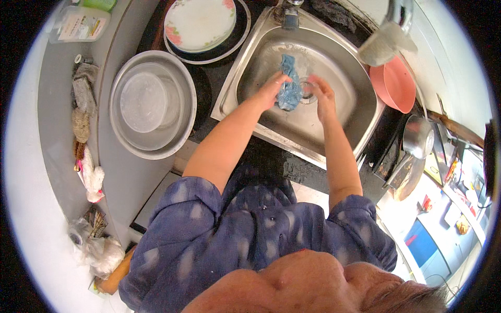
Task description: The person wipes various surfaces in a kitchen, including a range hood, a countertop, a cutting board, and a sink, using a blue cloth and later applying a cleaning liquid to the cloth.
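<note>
A wet-looking blue cloth (289,94) hangs bunched lengthwise over the stainless steel sink (344,94). My left hand (271,90) grips the cloth along its left side, thumb across it. To the right of the cloth is my right hand (323,94), its fingers blurred and spread near the round drain (308,93). No cloth shows between those fingers. The tap (290,17) stands at the sink's far edge, beyond the cloth.
Left of the sink, a metal basin (117,105) holds translucent plastic bowls (143,101). Behind it sits a floral plate (200,25) on a dark pan. A pink basin (393,86) leans at the sink's right, near a saucepan (418,137). A plastic jug (80,24) stands far left.
</note>
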Demonstrator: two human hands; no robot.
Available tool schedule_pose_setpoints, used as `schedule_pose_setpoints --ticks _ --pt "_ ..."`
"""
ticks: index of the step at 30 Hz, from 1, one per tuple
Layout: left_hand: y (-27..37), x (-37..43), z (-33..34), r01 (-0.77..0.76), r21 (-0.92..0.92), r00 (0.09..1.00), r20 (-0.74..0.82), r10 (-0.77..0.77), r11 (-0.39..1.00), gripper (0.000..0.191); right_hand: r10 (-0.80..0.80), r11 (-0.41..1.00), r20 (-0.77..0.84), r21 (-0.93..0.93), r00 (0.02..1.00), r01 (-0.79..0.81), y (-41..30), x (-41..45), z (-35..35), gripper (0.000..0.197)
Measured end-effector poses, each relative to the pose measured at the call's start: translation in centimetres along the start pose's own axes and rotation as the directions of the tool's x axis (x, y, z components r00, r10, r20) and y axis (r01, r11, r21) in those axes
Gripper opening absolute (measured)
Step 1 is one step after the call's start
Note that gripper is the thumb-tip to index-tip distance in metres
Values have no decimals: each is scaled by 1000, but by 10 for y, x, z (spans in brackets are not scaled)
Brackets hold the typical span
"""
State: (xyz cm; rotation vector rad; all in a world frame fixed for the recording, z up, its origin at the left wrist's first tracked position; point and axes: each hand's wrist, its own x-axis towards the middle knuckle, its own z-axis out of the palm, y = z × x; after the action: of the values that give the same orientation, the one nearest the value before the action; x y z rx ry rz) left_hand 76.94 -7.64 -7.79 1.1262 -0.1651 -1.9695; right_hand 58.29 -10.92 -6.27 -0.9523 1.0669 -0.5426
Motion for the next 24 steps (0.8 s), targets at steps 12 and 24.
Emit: schedule_pose_setpoints --ticks 12,24 --pt "54 -10 -7 -61 606 946 -218 238 794 37 197 952 79 224 977 -210 -9 26 -55 64" --pt "29 -22 -20 396 918 910 -391 140 -3 45 -70 997 -118 27 991 74 -76 34 10 65"
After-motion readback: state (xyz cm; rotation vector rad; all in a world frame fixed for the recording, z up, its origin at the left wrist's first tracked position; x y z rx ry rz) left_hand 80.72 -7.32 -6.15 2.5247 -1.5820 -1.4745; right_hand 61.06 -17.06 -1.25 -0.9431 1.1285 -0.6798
